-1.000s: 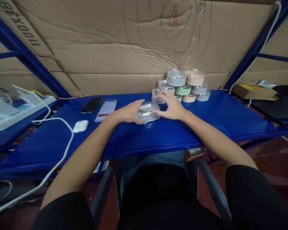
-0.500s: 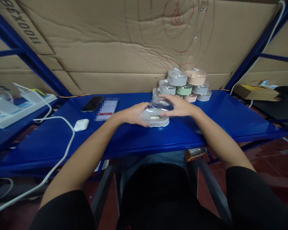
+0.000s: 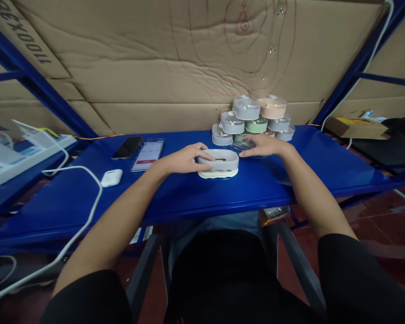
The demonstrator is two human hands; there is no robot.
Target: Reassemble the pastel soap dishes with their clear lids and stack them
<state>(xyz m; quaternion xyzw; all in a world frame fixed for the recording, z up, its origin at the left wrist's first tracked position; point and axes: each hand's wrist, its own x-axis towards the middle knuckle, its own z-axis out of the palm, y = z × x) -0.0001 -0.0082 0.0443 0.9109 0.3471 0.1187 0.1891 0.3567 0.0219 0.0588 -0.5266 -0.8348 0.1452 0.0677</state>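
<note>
A grey rounded container (image 3: 227, 163) stands on the blue table with its top off, a small dark slot visible inside. Under it shows a cream wavy-edged base (image 3: 219, 174). My left hand (image 3: 192, 159) grips the container's left end, thumb on the front wall and fingers over the rim. Just behind and right of the container, a clear plastic lid (image 3: 238, 147) lies low at the table. Thumb and fingers of my right hand (image 3: 265, 147) are around that lid, hiding part of it.
Several lidded containers in grey, green and peach form a stack (image 3: 246, 109) against the cardboard wall. Two phones (image 3: 148, 155) and a white earbud case (image 3: 111, 177) lie to the left, near a white cable (image 3: 97, 198). Blue posts flank the table (image 3: 189, 193).
My right hand has lifted the clear lid off the grey container and moved it right, down to the table. My left hand has stayed on the container.
</note>
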